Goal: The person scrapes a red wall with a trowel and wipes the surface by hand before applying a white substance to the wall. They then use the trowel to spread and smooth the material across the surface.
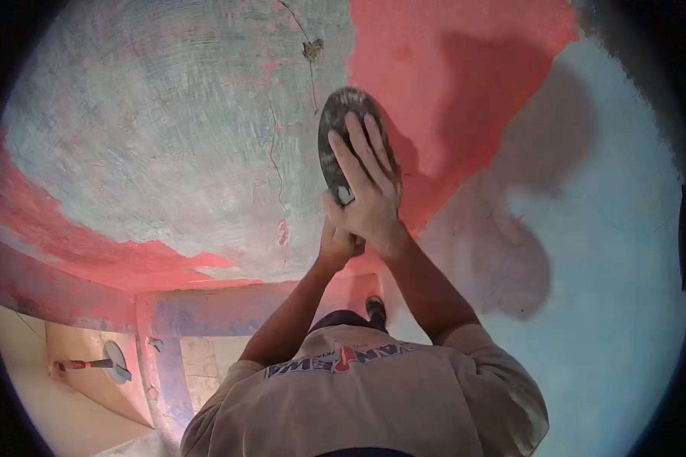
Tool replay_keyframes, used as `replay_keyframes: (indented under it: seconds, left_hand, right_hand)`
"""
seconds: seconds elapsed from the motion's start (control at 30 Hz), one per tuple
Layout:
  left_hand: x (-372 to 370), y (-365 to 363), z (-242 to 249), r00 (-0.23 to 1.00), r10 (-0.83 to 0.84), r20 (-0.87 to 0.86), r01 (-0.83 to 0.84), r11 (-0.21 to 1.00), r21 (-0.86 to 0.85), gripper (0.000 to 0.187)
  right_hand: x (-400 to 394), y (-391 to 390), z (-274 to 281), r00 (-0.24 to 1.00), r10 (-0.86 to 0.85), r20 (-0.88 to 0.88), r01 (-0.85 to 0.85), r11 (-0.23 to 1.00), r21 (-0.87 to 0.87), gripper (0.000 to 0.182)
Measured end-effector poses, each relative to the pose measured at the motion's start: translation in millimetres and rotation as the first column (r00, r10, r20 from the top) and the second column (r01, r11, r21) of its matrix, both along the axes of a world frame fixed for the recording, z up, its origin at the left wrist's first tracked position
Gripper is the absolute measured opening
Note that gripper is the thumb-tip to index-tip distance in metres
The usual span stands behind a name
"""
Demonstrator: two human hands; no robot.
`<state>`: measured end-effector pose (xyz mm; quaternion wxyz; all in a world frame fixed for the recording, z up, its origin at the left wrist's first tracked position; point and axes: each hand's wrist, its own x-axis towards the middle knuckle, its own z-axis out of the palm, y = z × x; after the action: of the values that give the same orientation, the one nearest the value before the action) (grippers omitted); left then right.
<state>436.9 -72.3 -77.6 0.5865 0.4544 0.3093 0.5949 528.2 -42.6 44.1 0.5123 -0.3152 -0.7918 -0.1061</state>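
My right hand [367, 186] presses flat, fingers spread, on the disc [344, 137] against the wall [168, 137]; left hand [339, 242] grips its handle below.

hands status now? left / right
Left hand: closed on the sanding tool's handle, mostly hidden behind the right.
Right hand: fingers flat on the sanding disc, pressing it to the wall.
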Motion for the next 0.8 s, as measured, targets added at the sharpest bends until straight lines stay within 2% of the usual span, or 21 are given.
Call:
replay_keyframes:
  seconds: [0.03, 0.07, 0.17, 0.2, 0.3, 0.33, 0.43, 0.47, 0.57, 0.63, 0.7, 0.77, 0.8]
  left_hand:
    - [-5, 1, 4, 0.990, -0.124, 0.061, 0.128, 0.989, -0.068, 0.032]
    - [-6, 2, -2, 0.984, -0.148, 0.098, 0.154, 0.986, -0.059, 0.033]
    - [-2, -16, -20, 0.999, 0.016, -0.040, -0.017, 0.999, -0.029, 0.034]
    - [-1, -26, -26, 0.997, -0.028, 0.066, 0.040, 0.984, -0.174, 0.034]
    - [10, -29, -20, 0.993, 0.109, 0.034, -0.104, 0.988, -0.112, 0.034]
    - [16, -28, -14, 0.985, 0.172, 0.026, -0.170, 0.982, -0.083, 0.034]
    - [-3, -5, 16, 0.996, -0.086, 0.016, 0.087, 0.996, -0.031, 0.031]
    - [-3, -4, 25, 0.994, -0.106, 0.011, 0.106, 0.994, -0.036, 0.028]
    - [-1, -7, -3, 0.998, -0.050, 0.039, 0.050, 0.999, -0.013, 0.029]
    - [3, -23, -36, 0.999, 0.013, 0.030, -0.009, 0.993, -0.122, 0.037]
    - [4, -20, -42, 0.999, -0.020, 0.031, 0.024, 0.991, -0.130, 0.047]
    - [-1, -19, -40, 0.995, -0.099, 0.022, 0.101, 0.989, -0.107, 0.049]
    - [1, -11, -32, 0.999, -0.053, 0.000, 0.053, 0.997, -0.051, 0.040]
  right_hand:
    - [0, 1, 5, 1.000, -0.008, -0.009, 0.008, 1.000, 0.024, 0.084]
    - [-1, 1, 3, 1.000, -0.011, -0.010, 0.011, 1.000, 0.017, 0.083]
    - [0, -8, -27, 1.000, 0.012, -0.008, -0.013, 0.998, -0.069, 0.081]
    - [-1, -12, -38, 1.000, -0.008, 0.024, 0.010, 0.997, -0.079, 0.081]
    - [3, -20, -36, 0.999, -0.028, 0.047, 0.033, 0.993, -0.111, 0.077]
    - [3, -16, -28, 1.000, -0.022, 0.006, 0.022, 0.998, -0.059, 0.077]
    - [3, -8, 14, 1.000, 0.001, -0.027, -0.001, 1.000, 0.027, 0.078]
    - [2, -7, 19, 1.000, -0.021, -0.017, 0.021, 0.999, 0.046, 0.079]
    - [4, -7, -1, 0.998, 0.042, -0.040, -0.043, 0.999, -0.022, 0.078]
    - [4, -17, -27, 1.000, -0.006, 0.002, 0.006, 0.998, -0.067, 0.078]
    - [4, -19, -38, 1.000, -0.018, 0.023, 0.020, 0.996, -0.086, 0.079]
    - [7, -16, -29, 1.000, 0.000, 0.003, 0.000, 0.998, -0.064, 0.076]
    - [7, -10, -15, 1.000, 0.016, -0.007, -0.016, 0.998, -0.052, 0.077]
